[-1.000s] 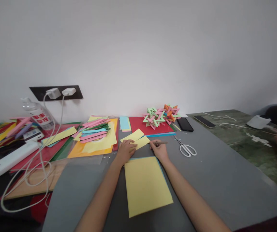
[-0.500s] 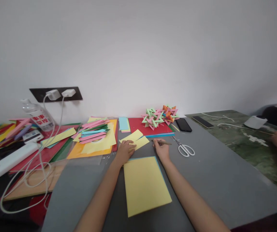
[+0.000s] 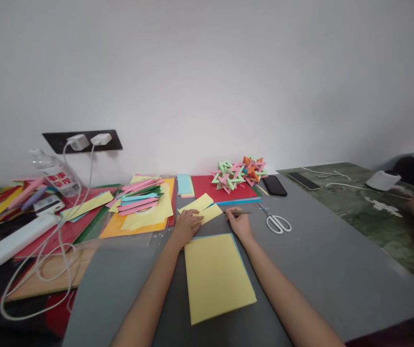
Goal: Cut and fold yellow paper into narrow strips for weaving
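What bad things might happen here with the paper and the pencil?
The left hand presses only one end of the small yellow paper pieces, so they might slip while the right hand works with the pencil. The scissors lie close beside that hand, blades toward the wall, and a sleeve or wrist might knock them. The big yellow sheet sits between both forearms and could get creased.

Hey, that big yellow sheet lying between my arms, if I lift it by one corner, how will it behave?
The yellow sheet looks thin and lies dead flat on the grey table, so it would probably droop, weighing next to nothing. It rests on a blue sheet that shows along its edge, so a push would likely slide it easily. Flat, it may be hard to pinch.
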The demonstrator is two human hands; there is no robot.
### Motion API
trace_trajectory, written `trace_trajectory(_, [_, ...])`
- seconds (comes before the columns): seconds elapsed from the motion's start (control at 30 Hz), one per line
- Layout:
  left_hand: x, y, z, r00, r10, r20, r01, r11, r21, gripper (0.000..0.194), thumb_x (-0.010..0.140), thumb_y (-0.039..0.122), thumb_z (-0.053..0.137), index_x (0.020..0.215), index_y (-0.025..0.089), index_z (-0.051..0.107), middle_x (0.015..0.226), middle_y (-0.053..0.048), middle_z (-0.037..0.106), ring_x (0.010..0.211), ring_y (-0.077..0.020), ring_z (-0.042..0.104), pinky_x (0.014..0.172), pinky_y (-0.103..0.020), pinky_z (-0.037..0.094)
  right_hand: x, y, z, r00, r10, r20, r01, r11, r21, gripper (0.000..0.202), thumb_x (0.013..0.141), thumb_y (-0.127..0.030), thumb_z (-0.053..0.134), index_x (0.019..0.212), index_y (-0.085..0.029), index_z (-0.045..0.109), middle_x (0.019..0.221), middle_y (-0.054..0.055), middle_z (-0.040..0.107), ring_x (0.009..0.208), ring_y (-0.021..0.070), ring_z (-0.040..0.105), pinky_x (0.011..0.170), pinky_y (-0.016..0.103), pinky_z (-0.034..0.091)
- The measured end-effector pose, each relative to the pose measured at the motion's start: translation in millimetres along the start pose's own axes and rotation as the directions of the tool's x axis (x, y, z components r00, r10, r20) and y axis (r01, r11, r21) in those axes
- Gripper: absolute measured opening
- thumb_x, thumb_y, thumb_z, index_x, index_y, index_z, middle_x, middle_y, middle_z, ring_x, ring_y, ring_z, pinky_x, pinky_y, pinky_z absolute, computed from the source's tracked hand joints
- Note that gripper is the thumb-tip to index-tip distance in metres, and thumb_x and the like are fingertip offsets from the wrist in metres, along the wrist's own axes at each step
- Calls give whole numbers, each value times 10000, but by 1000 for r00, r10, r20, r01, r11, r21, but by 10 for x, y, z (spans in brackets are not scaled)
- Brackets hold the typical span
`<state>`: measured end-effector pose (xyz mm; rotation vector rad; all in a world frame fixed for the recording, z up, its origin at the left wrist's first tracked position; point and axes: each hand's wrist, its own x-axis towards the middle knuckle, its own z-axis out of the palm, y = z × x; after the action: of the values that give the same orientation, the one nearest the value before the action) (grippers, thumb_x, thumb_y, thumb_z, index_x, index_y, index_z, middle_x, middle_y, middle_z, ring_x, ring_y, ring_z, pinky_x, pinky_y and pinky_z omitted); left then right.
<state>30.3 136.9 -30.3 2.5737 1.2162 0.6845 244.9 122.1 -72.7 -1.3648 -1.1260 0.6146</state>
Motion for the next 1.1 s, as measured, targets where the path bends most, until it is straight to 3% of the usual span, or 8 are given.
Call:
trace_trajectory(0.23, [-22, 49, -43, 999, 9, -34, -9, 1000, 0, 251, 801, 290, 444, 997, 262, 599, 1066, -52, 544, 972, -227, 470, 819, -416, 377, -4, -29, 0, 999, 0, -49, 1, 1000, 16, 350, 727, -527, 453, 783, -191, 532, 639, 55, 628, 607, 198, 578, 588, 302, 438])
trace_trajectory(0.43, [-24, 35, -66, 996, 69, -64, -84, 957, -277, 352, 851, 188, 296, 1137, 218, 499, 1180, -66, 503, 1073, -170, 457, 907, -351, 372, -43, -155, 5, 990, -90, 108, 89, 996, 12, 297, 786, -484, 384, 780, -224, 527, 829, 34, 635, 821, 198, 570, 739, 307, 405])
trace_trajectory(0.57, [-16, 10, -43, 997, 68, -43, -79, 925, -371, 361, 823, 122, 293, 1086, 206, 526, 1129, -60, 546, 1042, -153, 488, 910, -351, 385, -108, -223, 7, 970, -156, 186, 170, 984, -61, 249, 729, -452, 497, 834, -226, 497, 851, 30, 614, 829, 198, 552, 752, 310, 379])
trace_trajectory(0.7, [-10, 33, -39, 997, 64, -53, -76, 954, -288, 303, 820, 150, 342, 1008, 209, 573, 1048, -67, 584, 966, -169, 524, 861, -350, 406, -221, -285, 68, 944, -202, 262, 254, 949, -186, 380, 602, -411, 645, 872, -233, 444, 953, 32, 583, 869, 207, 525, 816, 345, 328])
trace_trajectory(0.8, [-18, 60, -43, 993, -3, -115, -14, 989, -148, 274, 832, 207, 358, 988, 210, 583, 991, -66, 609, 951, -196, 523, 844, -380, 392, -284, -320, 117, 927, -205, 315, 275, 941, -199, 422, 586, -396, 659, 895, -242, 415, 988, 32, 563, 882, 209, 513, 828, 357, 318])
trace_trajectory(0.93, [-25, 75, -40, 990, -29, -139, 18, 997, -80, 277, 838, 274, 369, 1030, 233, 565, 997, -50, 618, 970, -197, 517, 871, -381, 361, -276, -296, 130, 924, -211, 320, 250, 965, -83, 361, 626, -348, 630, 873, -238, 391, 924, 36, 551, 848, 195, 518, 779, 318, 364])
trace_trajectory(1.1, [-10, 23, -28, 995, -71, -74, 60, 989, -135, 273, 807, 279, 429, 1038, 251, 571, 1072, -34, 604, 1067, -206, 477, 961, -424, 278, -209, -235, 91, 905, -208, 370, 171, 977, 130, 251, 675, -254, 543, 860, -235, 375, 964, 48, 528, 991, 191, 486, 826, 304, 366])
